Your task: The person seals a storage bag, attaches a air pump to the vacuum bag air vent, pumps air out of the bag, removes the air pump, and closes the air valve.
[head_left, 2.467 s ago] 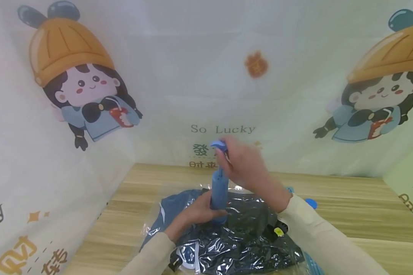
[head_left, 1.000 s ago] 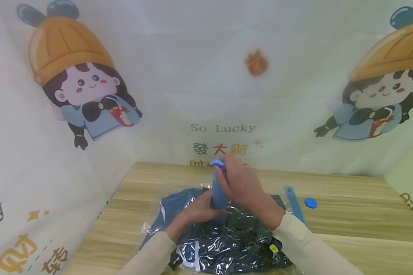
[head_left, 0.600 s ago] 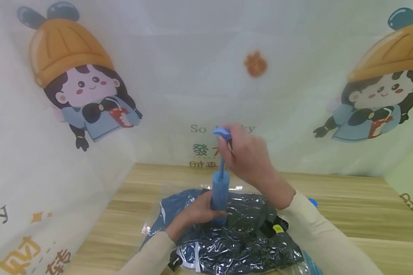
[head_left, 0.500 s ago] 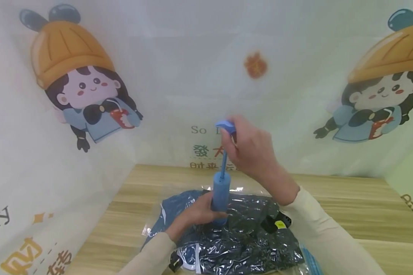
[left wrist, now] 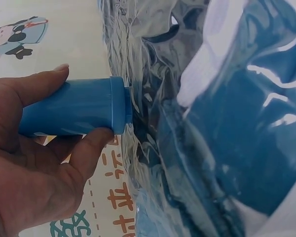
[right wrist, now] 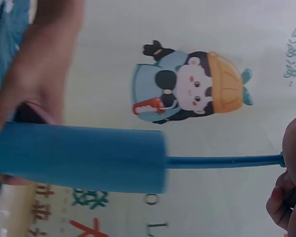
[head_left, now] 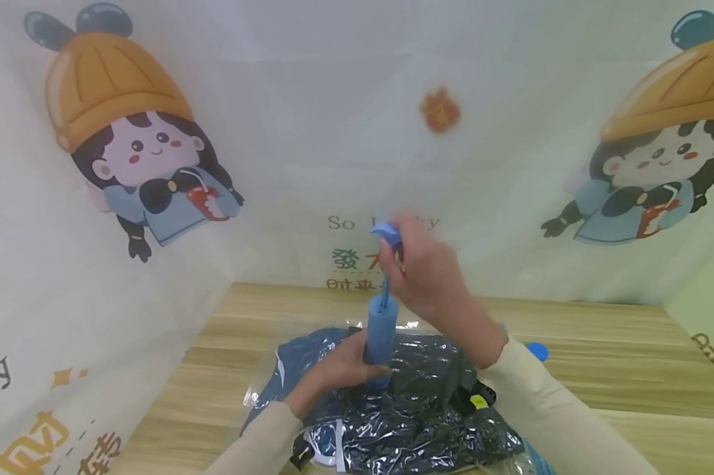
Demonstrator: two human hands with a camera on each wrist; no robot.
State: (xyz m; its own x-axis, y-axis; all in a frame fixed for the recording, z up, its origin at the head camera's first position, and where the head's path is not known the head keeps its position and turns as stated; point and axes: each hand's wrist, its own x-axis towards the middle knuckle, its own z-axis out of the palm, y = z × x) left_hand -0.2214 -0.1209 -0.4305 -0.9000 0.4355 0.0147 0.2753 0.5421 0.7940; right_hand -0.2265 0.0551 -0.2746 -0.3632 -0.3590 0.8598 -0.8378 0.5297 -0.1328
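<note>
A blue hand pump [head_left: 382, 330] stands upright on a clear plastic vacuum bag [head_left: 419, 435] packed with dark and blue clothes. My left hand [head_left: 346, 363] grips the lower part of its barrel. In the left wrist view, the barrel's flanged end [left wrist: 118, 104] sits against the crinkled plastic; the valve under it is hidden. My right hand [head_left: 431, 274] holds the pump's handle [head_left: 385, 232] above, with fingers curled round it. Between handle and barrel, a length of thin blue rod [right wrist: 222, 162] shows in the right wrist view.
The bag lies on a wood-grain table [head_left: 606, 369]. A round blue cap [head_left: 537, 351] lies to the right, partly behind the right sleeve. A black buckle with a yellow tag [head_left: 479, 401] shows through the plastic. A printed cloth [head_left: 309, 132] hangs behind the table.
My right hand pushed the handle down to the barrel, then drew it up high; since half a second ago it has come down a little. My left hand keeps its grip on the barrel.
</note>
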